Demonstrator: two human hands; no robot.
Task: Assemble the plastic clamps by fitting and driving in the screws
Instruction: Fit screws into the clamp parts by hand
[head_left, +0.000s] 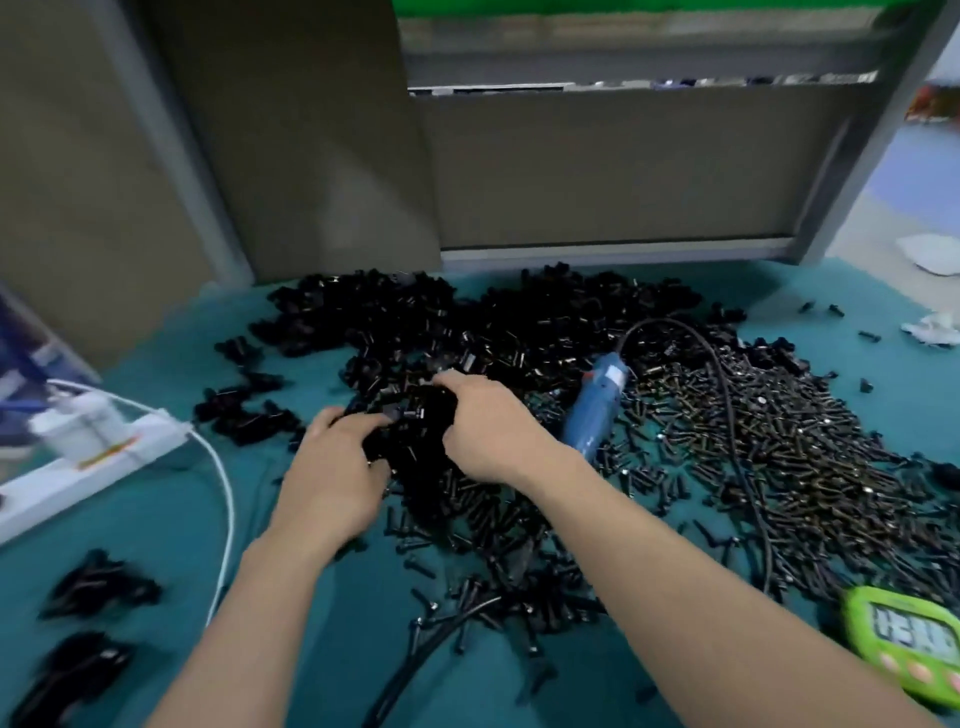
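Note:
A big heap of black plastic clamps (467, 322) covers the middle of the teal table (156, 519). A spread of dark screws (779, 467) lies to its right. Both hands are in the heap's near edge. My left hand (332, 467) and my right hand (488, 426) curl their fingers round a bunch of black clamps (410, 421) held between them. A blue electric screwdriver (597, 405) lies on the parts just right of my right hand, its black cable (727, 395) looping over the screws. The frame is blurred.
A white power strip (104, 447) with a white cord (223, 493) lies at the left. Small groups of black clamps (98, 582) lie at the near left. A green timer (909, 639) is at the near right. Grey panels (597, 171) stand behind the heap.

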